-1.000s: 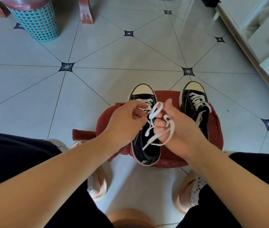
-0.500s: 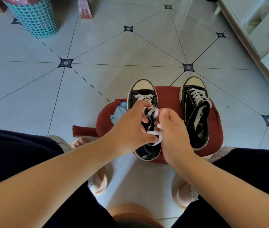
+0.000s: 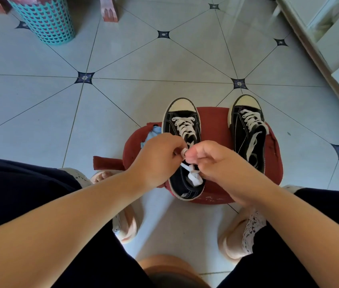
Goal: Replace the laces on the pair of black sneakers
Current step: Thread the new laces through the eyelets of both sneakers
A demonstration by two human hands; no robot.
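Two black sneakers with cream toe caps stand side by side on a red round stool (image 3: 214, 121), toes pointing away from me. The left sneaker (image 3: 180, 121) has a white lace (image 3: 193, 176) threaded through its front eyelets, and the loose ends hang over its opening. My left hand (image 3: 157, 157) and my right hand (image 3: 218, 162) meet above that shoe's tongue, each pinching the white lace between thumb and fingers. The right sneaker (image 3: 246, 132) is laced in white, with its lace ends trailing loose along the tongue.
A teal plastic basket (image 3: 46, 19) and a red furniture leg (image 3: 108, 9) stand on the tiled floor at the far left. A white cabinet (image 3: 334, 44) runs along the right edge. My knees and slippered feet flank the stool. A bit of blue cloth (image 3: 152, 133) shows on the stool.
Both hands have dropped lower and drawn together over the left sneaker. The big lace loop held up a second ago is gone, and the lace now bunches beneath my fingers.
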